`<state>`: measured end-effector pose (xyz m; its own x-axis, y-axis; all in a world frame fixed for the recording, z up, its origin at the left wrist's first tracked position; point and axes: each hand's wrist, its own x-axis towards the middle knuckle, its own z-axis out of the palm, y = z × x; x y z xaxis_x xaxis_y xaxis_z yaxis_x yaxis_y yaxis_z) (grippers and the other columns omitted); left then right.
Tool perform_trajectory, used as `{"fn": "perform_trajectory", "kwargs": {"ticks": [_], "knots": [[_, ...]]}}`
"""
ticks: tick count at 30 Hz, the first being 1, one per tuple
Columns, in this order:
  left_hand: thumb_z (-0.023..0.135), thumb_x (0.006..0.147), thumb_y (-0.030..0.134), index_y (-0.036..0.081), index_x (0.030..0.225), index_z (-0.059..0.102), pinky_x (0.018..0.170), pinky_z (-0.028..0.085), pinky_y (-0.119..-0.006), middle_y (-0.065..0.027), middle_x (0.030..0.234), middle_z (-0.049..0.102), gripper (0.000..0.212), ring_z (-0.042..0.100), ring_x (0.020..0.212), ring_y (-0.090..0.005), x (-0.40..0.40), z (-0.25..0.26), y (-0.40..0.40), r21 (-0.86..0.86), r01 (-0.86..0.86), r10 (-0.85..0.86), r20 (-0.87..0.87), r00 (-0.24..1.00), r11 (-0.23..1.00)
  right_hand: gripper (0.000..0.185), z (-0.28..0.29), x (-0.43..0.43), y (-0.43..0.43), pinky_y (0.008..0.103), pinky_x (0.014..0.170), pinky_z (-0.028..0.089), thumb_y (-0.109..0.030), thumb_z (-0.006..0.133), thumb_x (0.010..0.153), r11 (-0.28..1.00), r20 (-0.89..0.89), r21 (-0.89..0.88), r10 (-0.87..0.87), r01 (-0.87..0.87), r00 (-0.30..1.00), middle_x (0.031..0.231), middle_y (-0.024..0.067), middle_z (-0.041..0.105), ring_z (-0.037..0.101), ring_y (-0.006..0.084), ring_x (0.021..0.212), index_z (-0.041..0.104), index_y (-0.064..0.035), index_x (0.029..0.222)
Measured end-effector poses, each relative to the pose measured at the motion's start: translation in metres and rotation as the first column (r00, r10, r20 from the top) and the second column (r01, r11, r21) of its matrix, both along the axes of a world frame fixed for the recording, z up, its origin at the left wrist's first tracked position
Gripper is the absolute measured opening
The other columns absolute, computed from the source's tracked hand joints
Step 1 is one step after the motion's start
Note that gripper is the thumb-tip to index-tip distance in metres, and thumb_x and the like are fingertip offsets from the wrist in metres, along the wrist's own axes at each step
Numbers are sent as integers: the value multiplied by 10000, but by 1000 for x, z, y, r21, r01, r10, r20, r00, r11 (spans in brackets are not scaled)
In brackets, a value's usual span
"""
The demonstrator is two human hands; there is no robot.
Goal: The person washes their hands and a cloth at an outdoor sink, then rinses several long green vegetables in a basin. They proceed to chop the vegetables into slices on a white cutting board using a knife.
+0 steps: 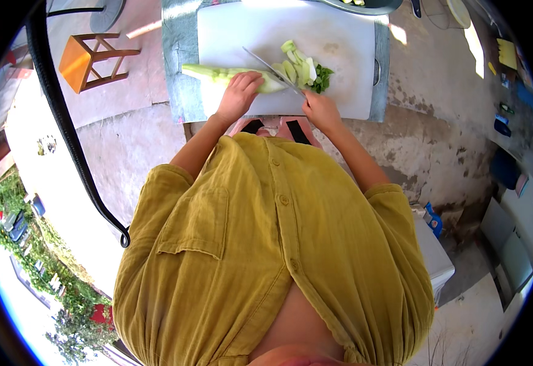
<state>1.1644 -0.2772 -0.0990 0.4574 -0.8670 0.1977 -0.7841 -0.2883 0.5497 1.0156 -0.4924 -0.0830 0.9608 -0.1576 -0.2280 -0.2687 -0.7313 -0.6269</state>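
My left hand [243,91] presses down on a long, pale green stem vegetable [211,75] lying across a white cutting board [348,55]. In my right hand [320,109] is the handle of a kitchen knife [266,65]; its blade slants up and left across the right end of the vegetable, close to my left fingers. Just right of the blade, cut pale green slices [299,66] lie in a loose pile. Dark green leaves [323,78] sit at the pile's right side. My fingers hide part of the vegetable and the knife handle.
The board rests on a worn blue-grey table [180,87]. At the table's far edge stands a dark basin [367,8] with pale pieces in it. A wooden stool [88,64] is on the floor to the left. A white cabinet-like box [433,256] stands at the right.
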Motion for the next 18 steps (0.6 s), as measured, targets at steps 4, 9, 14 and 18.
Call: {"fn": "perform_trajectory", "kwargs": {"ticks": [4, 9, 14, 18], "knots": [[627, 696, 20, 58, 1096, 558, 927, 409, -409, -101, 1142, 549, 407, 509, 1074, -302, 0, -2, 7, -13, 10, -10, 43, 999, 1000, 282, 28, -7, 1, 476, 635, 460, -127, 503, 789, 1000, -121, 2, 14, -14, 993, 756, 192, 621, 599, 377, 718, 601, -28, 1034], [635, 693, 21, 68, 1083, 564, 903, 417, -402, -91, 1130, 557, 400, 515, 1058, -294, -1, -3, 7, 5, 18, -18, 81, 997, 1000, 238, 18, -6, 4, 478, 629, 454, -137, 509, 791, 998, -118, 41, 41, -37, 992, 759, 204, 616, 590, 388, 707, 603, -20, 975], [546, 721, 37, 68, 1045, 569, 891, 416, -385, -76, 1108, 562, 326, 517, 1041, -275, -7, -3, 12, 44, 23, -27, 101, 995, 999, 199, -6, 5, 7, 483, 615, 443, -158, 517, 794, 993, -117, 117, -16, 30, 993, 742, 222, 600, 578, 404, 700, 583, -7, 906], [543, 721, 42, 76, 1038, 569, 888, 416, -383, -67, 1097, 560, 319, 514, 1045, -271, -11, -4, 17, 50, 18, -24, 120, 993, 999, 190, 25, -9, 6, 488, 608, 437, -164, 513, 796, 995, -95, 94, -24, 33, 995, 726, 227, 589, 571, 411, 696, 571, -3, 879]]}}
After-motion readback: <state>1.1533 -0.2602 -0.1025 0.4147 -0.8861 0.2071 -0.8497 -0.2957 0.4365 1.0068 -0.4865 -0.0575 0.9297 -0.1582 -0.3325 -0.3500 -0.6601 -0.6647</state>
